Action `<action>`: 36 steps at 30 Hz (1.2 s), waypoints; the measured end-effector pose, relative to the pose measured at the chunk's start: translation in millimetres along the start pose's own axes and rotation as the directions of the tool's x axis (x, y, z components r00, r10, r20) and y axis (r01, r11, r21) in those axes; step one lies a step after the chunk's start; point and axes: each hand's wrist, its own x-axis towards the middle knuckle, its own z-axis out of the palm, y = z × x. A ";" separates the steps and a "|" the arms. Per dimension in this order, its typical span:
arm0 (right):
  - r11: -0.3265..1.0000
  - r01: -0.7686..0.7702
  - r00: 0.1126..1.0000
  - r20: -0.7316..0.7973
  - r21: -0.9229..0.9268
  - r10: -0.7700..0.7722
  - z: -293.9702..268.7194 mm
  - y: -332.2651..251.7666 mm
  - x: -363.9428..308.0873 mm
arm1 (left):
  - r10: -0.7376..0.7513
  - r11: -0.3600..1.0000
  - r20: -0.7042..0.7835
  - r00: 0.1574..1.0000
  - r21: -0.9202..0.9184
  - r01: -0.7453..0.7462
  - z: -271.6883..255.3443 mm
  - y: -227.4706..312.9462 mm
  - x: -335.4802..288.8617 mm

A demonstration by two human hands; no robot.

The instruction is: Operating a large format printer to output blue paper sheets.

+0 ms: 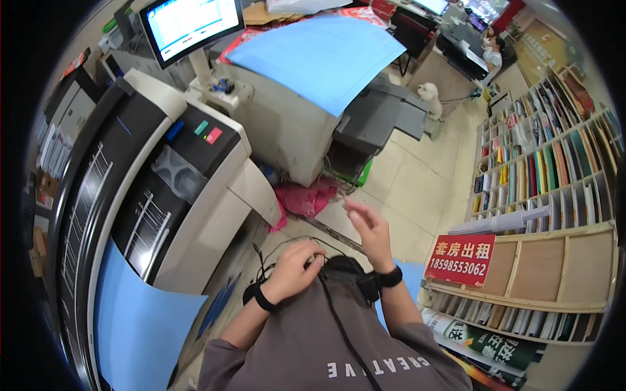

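My left hand (297,268) is in front of my grey shirt (313,332). Its fingers are curled and the thumb is pressed against them, and whatever may be between them is hidden. A black cable (339,332) runs down the shirt from beside that hand. To its right, my right hand (369,233) is raised with its thumb and fingers brought together; anything in the pinch is too small to make out. Both wrists wear black bands. Left of my hands is a wide-format printer (222,189) with a light-blue sheet (147,319) hanging from its front.
A monitor (190,29) stands behind the printer. Another blue sheet (313,55) covers a grey machine (280,130) with a dark tray (378,114). Pink plastic (303,199) lies on the floor. A white dog (429,101) is ahead; shelves (544,260) line the right, and a person (493,58) sits far back.
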 end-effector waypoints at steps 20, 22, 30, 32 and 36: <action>0.475 -0.745 0.663 0.606 0.469 0.440 78.8 0.0 150.7 | -0.084 0.981 -0.302 0.950 0.140 0.132 5.1 13.0 61.5; 0.478 -0.737 0.672 0.589 0.477 0.449 82.5 0.9 161.5 | 0.002 0.985 -0.317 0.949 0.165 0.053 10.7 14.6 79.1; 0.471 -0.712 0.702 0.553 0.521 0.449 86.8 0.5 181.0 | 0.081 0.975 -0.198 0.977 0.218 -0.037 21.4 9.3 123.7; 0.465 -0.707 0.707 0.533 0.533 0.465 86.0 2.3 182.9 | 0.127 0.969 -0.238 0.963 0.238 -0.069 25.5 6.8 125.8; 0.407 -0.680 0.727 0.494 0.610 0.476 85.9 9.5 191.1 | 0.066 0.983 -0.287 0.956 0.184 -0.013 38.1 1.2 127.6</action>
